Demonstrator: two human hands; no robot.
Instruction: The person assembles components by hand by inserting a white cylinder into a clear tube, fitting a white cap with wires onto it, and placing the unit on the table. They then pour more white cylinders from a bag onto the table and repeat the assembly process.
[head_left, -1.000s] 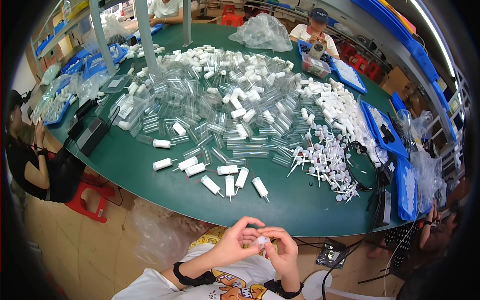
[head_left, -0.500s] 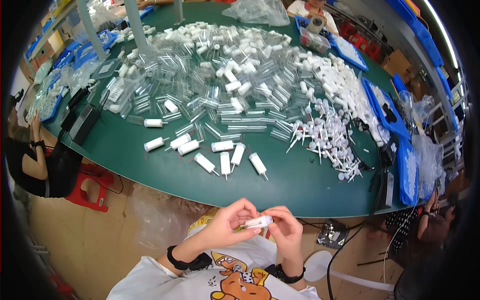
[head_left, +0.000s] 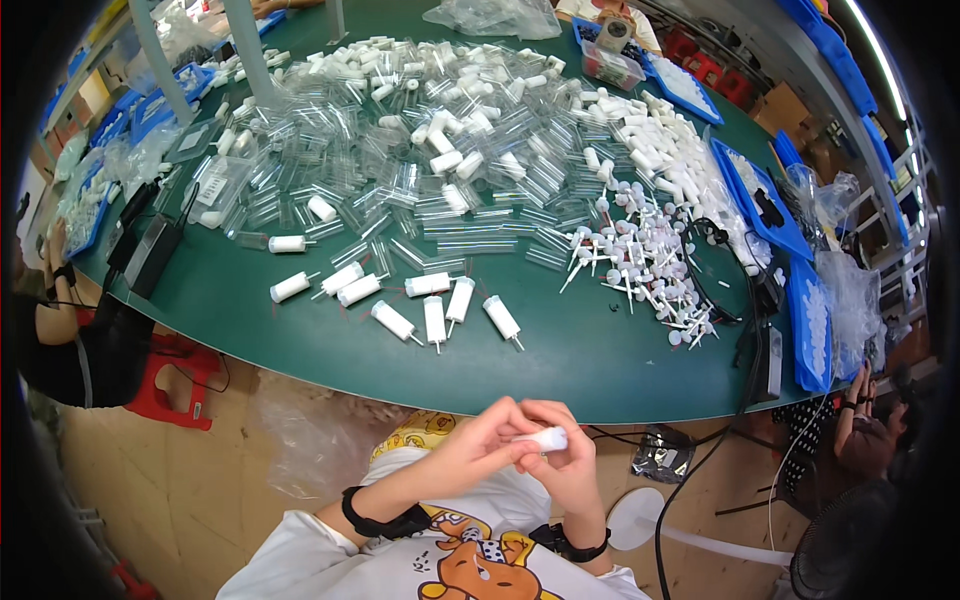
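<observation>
Just off the table's near edge, both hands are together at a small white cylinder (head_left: 549,438). My left hand (head_left: 484,442) is closed with fingertips pinching its left part, while fingers of my right hand (head_left: 568,462) close around its other end. My fingers cover much of the cylinder. Beyond my hands, several white cylinders with thin stems and fine red wires lie loose, among them one cylinder (head_left: 502,318) nearest to me. To their right is a heap of white stems with round, pale caps (head_left: 655,262).
A large pile of clear tubes (head_left: 470,245) and white cylinders (head_left: 650,140) covers the far part of the green table (head_left: 300,345). Blue trays (head_left: 812,330) line the right edge. A black box (head_left: 153,258) with cables stands left. People sit at both sides.
My left fingers have closed further over the white cylinder, and my hands have drawn closer together. The cylinder now shows less of its side. The view has shifted slightly.
</observation>
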